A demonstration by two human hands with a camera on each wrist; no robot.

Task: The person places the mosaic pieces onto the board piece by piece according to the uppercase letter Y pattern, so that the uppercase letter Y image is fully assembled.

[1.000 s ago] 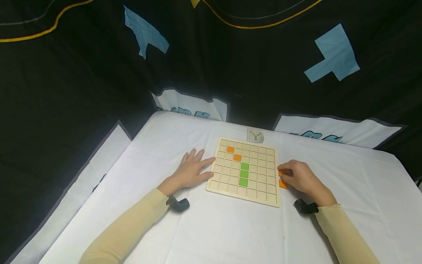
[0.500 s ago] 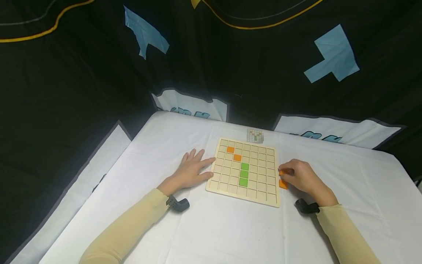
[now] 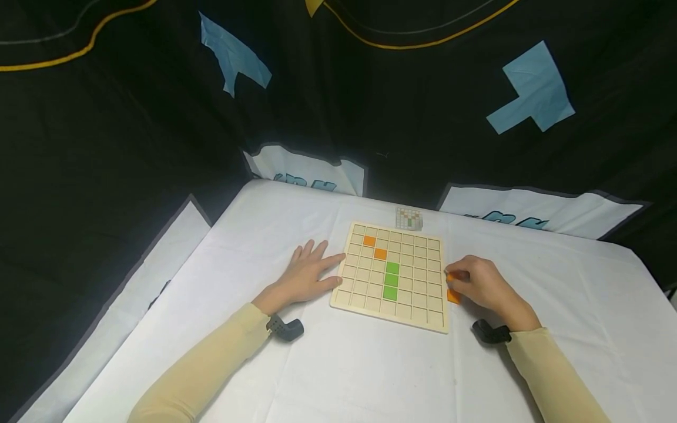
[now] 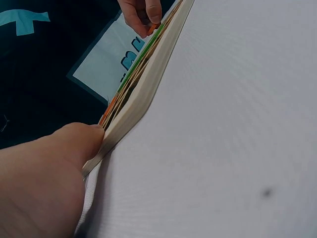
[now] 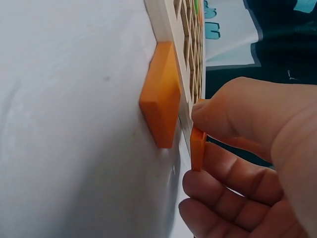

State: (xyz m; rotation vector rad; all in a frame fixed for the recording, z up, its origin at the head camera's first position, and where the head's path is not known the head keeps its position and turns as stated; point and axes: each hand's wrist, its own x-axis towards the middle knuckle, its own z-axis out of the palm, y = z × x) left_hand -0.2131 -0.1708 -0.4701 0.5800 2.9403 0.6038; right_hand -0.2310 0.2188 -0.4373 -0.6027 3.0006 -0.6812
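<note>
A square wooden grid board (image 3: pixel 418 288) lies on the white-covered table. Set in its cells are two orange tiles (image 3: pixel 380 254) on a diagonal and three green tiles (image 3: pixel 391 280) in a column. My left hand (image 3: pixel 302 281) rests flat on the cloth, fingers spread, with thumb and index fingertip at the board's left edge. Beside the right edge, my right hand (image 3: pixel 478 283) pinches an orange tile (image 5: pixel 197 148) between thumb and fingers. Another orange tile (image 5: pixel 161 94) lies against that edge, closer to me, in the right wrist view.
Behind the board lies a small card (image 3: pixel 409 219) printed with a coloured grid. Black curtain (image 3: pixel 370 117) with blue tape pieces (image 3: pixel 534 88) hangs past the table's far edge. White printed sheets (image 3: pixel 539 208) show along its bottom.
My right hand has shifted only slightly at the board's right edge, and more of the orange tile in it shows. The left hand stays put; the head view tilts a little.
</note>
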